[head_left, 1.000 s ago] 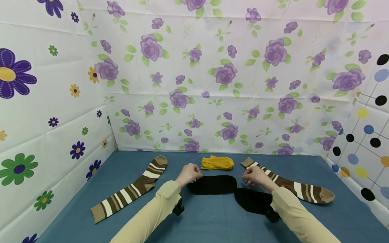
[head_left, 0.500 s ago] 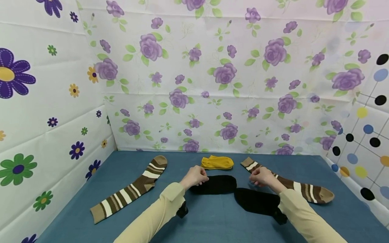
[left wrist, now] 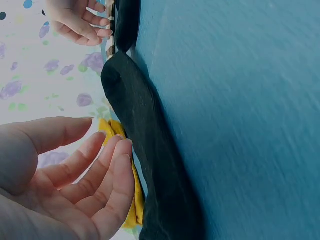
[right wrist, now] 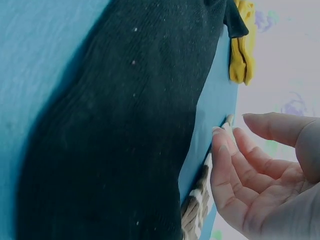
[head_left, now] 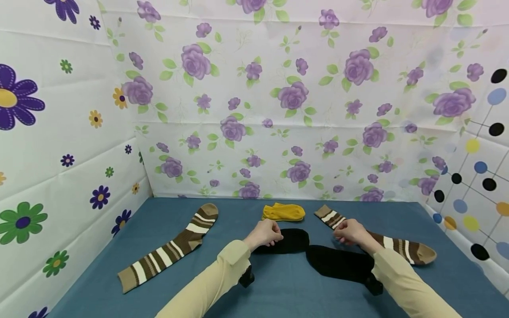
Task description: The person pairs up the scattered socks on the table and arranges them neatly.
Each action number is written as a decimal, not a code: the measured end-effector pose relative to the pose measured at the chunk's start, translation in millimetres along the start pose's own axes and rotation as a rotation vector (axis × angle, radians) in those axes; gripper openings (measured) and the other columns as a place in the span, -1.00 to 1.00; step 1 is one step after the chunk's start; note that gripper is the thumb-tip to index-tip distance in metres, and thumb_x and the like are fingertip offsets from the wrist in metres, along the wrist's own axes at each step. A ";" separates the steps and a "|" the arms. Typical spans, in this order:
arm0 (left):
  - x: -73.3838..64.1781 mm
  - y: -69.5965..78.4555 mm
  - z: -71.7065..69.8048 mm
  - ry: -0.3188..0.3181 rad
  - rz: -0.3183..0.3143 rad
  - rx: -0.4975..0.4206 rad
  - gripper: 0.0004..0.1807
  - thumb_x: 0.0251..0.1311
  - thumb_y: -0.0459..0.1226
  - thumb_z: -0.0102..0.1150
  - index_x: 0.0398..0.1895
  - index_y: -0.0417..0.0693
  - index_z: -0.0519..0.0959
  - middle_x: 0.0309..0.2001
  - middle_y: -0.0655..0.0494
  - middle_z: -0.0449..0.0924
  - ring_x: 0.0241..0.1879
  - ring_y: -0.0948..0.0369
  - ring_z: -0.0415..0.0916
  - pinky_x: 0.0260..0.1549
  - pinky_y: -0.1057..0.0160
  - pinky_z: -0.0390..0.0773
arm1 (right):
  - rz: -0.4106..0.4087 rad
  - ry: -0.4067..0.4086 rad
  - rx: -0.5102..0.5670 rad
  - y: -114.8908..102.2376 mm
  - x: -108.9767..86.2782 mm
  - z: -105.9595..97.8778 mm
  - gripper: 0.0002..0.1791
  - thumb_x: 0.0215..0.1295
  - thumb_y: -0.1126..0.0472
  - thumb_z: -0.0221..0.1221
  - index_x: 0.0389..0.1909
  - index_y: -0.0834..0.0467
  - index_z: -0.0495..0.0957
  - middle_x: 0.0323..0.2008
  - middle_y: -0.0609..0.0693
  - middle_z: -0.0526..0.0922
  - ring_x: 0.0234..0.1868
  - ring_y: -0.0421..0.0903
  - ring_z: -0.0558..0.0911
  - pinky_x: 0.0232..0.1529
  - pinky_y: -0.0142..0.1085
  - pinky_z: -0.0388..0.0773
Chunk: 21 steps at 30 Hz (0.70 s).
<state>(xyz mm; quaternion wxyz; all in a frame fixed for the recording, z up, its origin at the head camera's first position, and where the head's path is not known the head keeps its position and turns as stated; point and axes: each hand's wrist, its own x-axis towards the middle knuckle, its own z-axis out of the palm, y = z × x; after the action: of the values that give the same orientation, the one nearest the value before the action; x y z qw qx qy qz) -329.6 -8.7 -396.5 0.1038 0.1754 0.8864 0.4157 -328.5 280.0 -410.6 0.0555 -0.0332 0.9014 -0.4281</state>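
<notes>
Left hand, right hand kinda hover apart, loosely curled, by black socks this side of yellow ankle socks.

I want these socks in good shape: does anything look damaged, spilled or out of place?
One small thing: pale specks dot the black sock nearest the right hand, standing out against the dark colour; perhaps lint. I see no tear or spill.
</notes>
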 end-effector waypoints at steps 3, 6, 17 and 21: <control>0.6 3.5 3.8 -0.004 0.010 -0.001 -0.89 0.11 -0.38 0.19 -0.53 -0.19 0.53 -0.52 -0.11 0.54 -0.50 0.00 0.54 -0.52 0.15 0.54 | 0.000 0.012 0.018 3.7 -3.4 -3.1 -0.82 0.22 0.35 0.07 -0.28 0.43 0.52 -0.48 0.14 0.57 -0.49 0.03 0.57 -0.49 -0.16 0.52; 1.6 6.6 8.0 -0.012 0.020 -0.004 -0.88 0.11 -0.38 0.19 -0.54 -0.19 0.53 -0.52 -0.11 0.54 -0.50 0.00 0.54 -0.53 0.16 0.53 | 0.008 0.012 0.040 8.5 -6.3 -6.5 -0.80 0.24 0.35 0.05 -0.26 0.45 0.50 -0.48 0.15 0.56 -0.49 0.04 0.55 -0.48 -0.16 0.50; 6.9 11.8 25.4 -0.052 0.040 -0.020 -0.89 0.11 -0.36 0.20 -0.52 -0.17 0.52 -0.55 -0.05 0.53 -0.54 0.06 0.53 -0.54 0.22 0.53 | 0.016 -0.018 0.002 16.6 -14.1 -21.9 -0.80 0.24 0.34 0.06 -0.27 0.45 0.51 -0.47 0.13 0.56 -0.48 0.01 0.55 -0.46 -0.16 0.51; 7.7 14.6 30.7 -0.071 0.038 0.000 -0.88 0.12 -0.34 0.20 -0.53 -0.15 0.52 -0.56 -0.02 0.52 -0.57 0.10 0.51 -0.55 0.24 0.53 | 0.024 -0.037 -0.007 21.2 -16.6 -27.8 -0.80 0.23 0.34 0.08 -0.28 0.45 0.52 -0.49 0.10 0.57 -0.50 -0.02 0.55 -0.48 -0.17 0.50</control>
<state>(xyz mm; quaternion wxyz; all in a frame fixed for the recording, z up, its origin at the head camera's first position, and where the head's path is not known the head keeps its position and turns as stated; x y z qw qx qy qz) -323.3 24.6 -405.0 0.1273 0.2066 0.8787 0.4111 -315.9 316.5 -408.4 0.0774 -0.0304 0.9021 -0.4234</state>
